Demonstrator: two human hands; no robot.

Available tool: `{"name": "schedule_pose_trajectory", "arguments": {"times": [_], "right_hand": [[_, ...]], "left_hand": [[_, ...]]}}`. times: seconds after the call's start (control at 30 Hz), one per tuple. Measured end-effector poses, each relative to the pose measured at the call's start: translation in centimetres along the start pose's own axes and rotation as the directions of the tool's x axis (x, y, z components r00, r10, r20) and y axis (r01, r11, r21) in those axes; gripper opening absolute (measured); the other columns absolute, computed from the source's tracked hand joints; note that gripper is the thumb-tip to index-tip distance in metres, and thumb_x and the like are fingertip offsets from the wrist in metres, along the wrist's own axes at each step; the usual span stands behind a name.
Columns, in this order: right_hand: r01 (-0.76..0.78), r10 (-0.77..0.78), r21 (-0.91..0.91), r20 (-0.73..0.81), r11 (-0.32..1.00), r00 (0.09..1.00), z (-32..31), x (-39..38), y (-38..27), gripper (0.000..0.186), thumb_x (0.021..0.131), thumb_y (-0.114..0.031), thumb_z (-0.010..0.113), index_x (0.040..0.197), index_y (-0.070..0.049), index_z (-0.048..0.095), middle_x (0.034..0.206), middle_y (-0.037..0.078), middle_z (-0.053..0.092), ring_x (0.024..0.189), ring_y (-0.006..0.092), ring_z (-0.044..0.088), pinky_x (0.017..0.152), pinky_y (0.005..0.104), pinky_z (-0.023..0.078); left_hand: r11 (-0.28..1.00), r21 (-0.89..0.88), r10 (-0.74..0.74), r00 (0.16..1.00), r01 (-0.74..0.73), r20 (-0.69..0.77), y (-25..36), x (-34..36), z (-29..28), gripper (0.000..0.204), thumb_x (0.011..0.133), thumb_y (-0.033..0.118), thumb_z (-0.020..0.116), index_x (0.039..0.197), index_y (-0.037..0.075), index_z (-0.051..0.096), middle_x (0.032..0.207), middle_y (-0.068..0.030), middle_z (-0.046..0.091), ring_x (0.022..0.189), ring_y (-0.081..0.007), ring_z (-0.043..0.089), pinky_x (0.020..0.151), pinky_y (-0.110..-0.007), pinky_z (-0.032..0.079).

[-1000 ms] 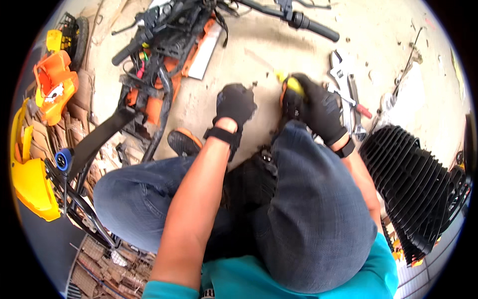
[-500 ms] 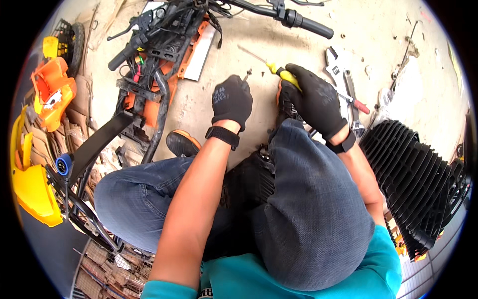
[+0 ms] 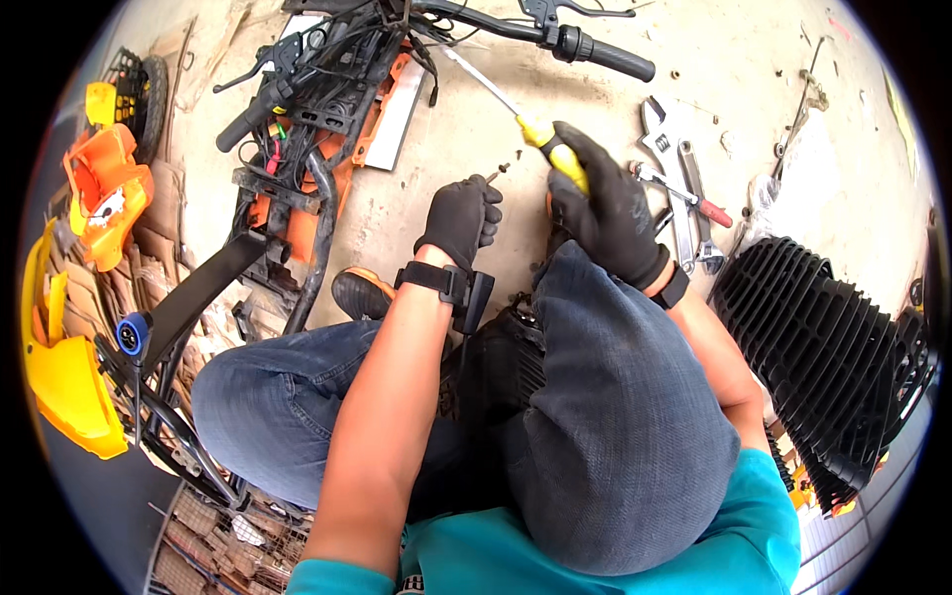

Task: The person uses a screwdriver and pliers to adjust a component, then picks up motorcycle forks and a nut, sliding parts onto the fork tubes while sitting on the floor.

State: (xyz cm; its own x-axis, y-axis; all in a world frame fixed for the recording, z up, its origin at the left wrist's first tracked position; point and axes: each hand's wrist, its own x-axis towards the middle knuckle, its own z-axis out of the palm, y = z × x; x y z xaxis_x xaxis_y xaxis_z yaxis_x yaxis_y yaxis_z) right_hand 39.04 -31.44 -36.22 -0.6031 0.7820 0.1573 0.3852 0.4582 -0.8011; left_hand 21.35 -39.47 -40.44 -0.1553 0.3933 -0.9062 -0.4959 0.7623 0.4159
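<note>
Swung further up and left than half a second earlier, the yellow-handled screwdriver with a long steel shaft [image 3: 562,161] pointed its tip toward the dangling black cables [image 3: 429,67] on the black-and-orange metal vehicle frame [image 3: 327,198]; whether tip and cables touched, I could not tell. Its handle sat in the black-gloved right hand [image 3: 613,220], the fingers wrapped around it. The black-gloved left hand [image 3: 458,220] had drawn back slightly toward the knees and rolled so that its curled fingers showed; nearly a fist, it pinched a small, slender, dark screw [image 3: 494,178] at its fingertips, which had come back with it. Driver and screw were thus both in hand, yet apart from each other. Right of the right hand, the silver adjustable wrench [image 3: 658,139] and the red-handled steel tool [image 3: 714,213] lay where they had been
</note>
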Motion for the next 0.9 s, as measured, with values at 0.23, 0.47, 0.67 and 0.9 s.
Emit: {"name": "schedule_pose_trajectory", "arguments": {"times": [0.23,0.47,0.67,0.9], "right_hand": [[-0.185,0.217,-0.152,0.235,0.971,0.947,0.7,-0.5,4.8,0.033,0.091,-0.026,0.063,0.115,-0.002,0.058,0.095,0.021,0.066,0.091,0.0364,0.064,0.077,0.0442,0.050],[-0.039,0.066,-0.221,0.115,0.975,0.991,4.0,-1.6,8.2,0.024,0.075,-0.022,0.069,0.095,-0.009,0.068,0.084,0.013,0.068,0.078,0.0341,0.063,0.078,0.0449,0.046],[-0.182,0.258,-0.342,0.190,0.922,0.947,3.4,-0.7,6.0,0.033,0.080,-0.036,0.068,0.107,-0.016,0.071,0.100,0.009,0.071,0.096,0.0296,0.062,0.085,0.0398,0.045],[-0.456,0.439,0.326,0.129,0.828,0.889,1.5,-4.9,7.4,0.036,0.090,-0.025,0.066,0.117,-0.001,0.062,0.091,0.012,0.063,0.089,0.0232,0.060,0.082,0.0345,0.048]], "left_hand": [[0.985,-0.125,-0.107,0.987,0.121,0.116,-0.4,0.4,-0.7,0.030,0.101,0.030,0.047,0.094,0.003,0.057,0.062,0.0019,0.045,0.048,-0.0098,0.040,0.044,-0.025,0.034],[0.987,-0.162,0.041,0.987,-0.015,0.154,-1.9,1.2,-0.2,0.032,0.101,0.028,0.054,0.110,-0.002,0.062,0.083,-0.0027,0.061,0.068,-0.0114,0.056,0.066,-0.025,0.050],[0.994,-0.047,0.110,0.969,-0.102,0.223,-2.5,1.7,-2.1,0.030,0.099,0.023,0.059,0.117,-0.001,0.062,0.083,-0.0024,0.063,0.068,-0.0101,0.057,0.064,-0.024,0.050],[0.933,0.304,0.096,0.948,-0.192,0.302,-1.7,0.6,0.9,0.026,0.098,0.025,0.061,0.108,0.001,0.064,0.081,-0.0020,0.063,0.066,-0.0093,0.055,0.064,-0.024,0.047]]}}
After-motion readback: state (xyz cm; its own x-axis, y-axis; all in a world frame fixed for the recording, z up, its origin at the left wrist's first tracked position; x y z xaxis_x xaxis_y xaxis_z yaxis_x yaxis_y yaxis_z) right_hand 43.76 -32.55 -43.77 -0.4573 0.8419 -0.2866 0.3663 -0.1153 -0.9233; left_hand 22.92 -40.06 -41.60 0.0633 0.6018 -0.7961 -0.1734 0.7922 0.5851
